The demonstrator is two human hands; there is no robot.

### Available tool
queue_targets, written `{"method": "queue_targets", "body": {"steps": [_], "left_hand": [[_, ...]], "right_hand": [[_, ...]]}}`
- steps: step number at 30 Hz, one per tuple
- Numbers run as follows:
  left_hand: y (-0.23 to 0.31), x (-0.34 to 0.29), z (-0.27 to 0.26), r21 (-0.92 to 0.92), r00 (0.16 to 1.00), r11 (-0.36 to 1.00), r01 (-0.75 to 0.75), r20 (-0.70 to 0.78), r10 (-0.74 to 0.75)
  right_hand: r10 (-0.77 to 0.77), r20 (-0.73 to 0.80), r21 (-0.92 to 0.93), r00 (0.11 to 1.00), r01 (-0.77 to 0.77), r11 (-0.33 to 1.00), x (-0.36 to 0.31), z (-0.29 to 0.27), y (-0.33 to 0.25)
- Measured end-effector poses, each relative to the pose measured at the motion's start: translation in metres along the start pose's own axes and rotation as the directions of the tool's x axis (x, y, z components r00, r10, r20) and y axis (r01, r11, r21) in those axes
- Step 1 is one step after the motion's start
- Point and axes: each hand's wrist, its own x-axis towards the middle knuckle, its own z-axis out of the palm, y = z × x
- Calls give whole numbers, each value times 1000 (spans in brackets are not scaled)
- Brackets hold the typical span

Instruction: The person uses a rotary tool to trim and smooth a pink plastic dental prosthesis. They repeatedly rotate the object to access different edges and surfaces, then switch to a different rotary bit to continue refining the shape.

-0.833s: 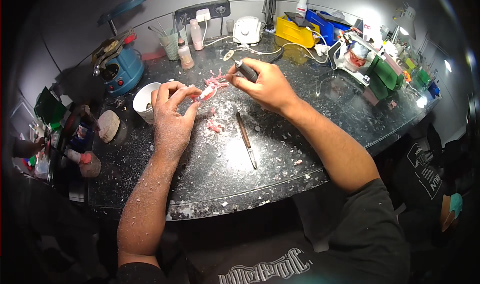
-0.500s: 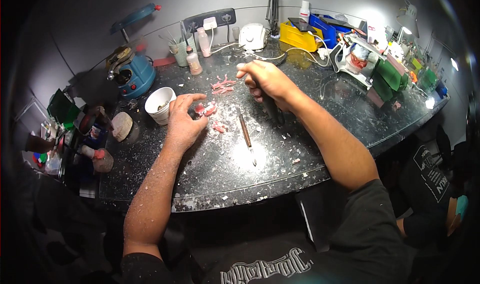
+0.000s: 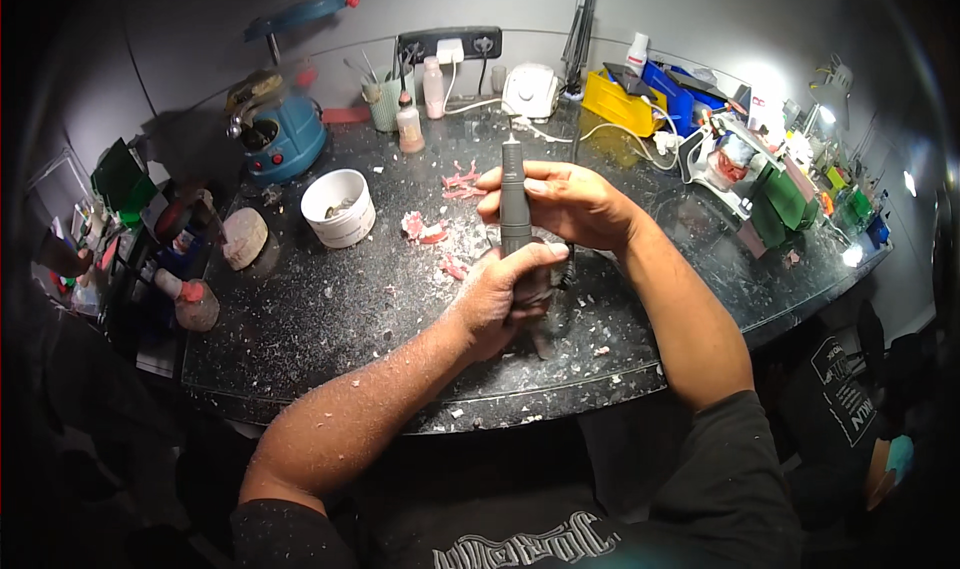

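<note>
Reference point for all locations: the white tub (image 3: 345,234), standing upright on the black speckled table (image 3: 300,334), with small greyish contents visible inside.

Item in hand: a black drill (image 3: 514,214), located to the right of the tub, held lengthwise with its narrow, pale tip pointing away from the person. Left hand (image 3: 510,294): right of the tub and nearer the person; thumb and fingers are wrapped around the drill's lower part. Fine pale dust coats the left forearm. Right hand (image 3: 575,204): farther right of the tub than the drill; thumb and fingers are closed on the drill's upper barrel from both sides. The hands sit close together, the right one above the left along the drill.

Loose material: a pink-and-white piece (image 3: 430,235) lies just right of the tub, short of the drill. A small pink fragment (image 3: 453,267) lies right of the tub and nearer the person. Thin pink scraps (image 3: 460,182) lie right of the tub and slightly behind its level. Pale crumbs are scattered on all sides.

Surroundings: a pale lump (image 3: 245,241) rests left of the tub. A blue machine (image 3: 290,144) stands behind it to the left. A small bottle (image 3: 410,129) stands behind it to the right; a yellow bin (image 3: 618,104) lies much farther right.
</note>
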Motion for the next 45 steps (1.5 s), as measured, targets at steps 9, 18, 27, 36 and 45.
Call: {"method": "queue_targets", "body": {"steps": [9, 18, 27, 36, 45], "left_hand": [[2, -7, 1, -41, 992, 999, -10, 124, 15], [4, 0, -2, 485, 920, 869, -92, -292, 260], [-7, -20, 26, 625, 1000, 780, -20, -5, 29], [22, 5, -8, 269, 671, 727, -632, -280, 687], [63, 21, -47, 332, 324, 500, -800, -462, 825]], "right_hand": [[48, 5, 71, 999, -48, 996, 5, 15, 17], [-78, -316, -271, 946, -11, 963, 13, 29, 9], [-315, -570, -749, 759, -324, 578, -26, -68, -28], [-371, -734, -613, 569, -790, 3, -35, -86, -1], [-384, -600, -766, 701, -642, 26, -28, -80, 6]]}}
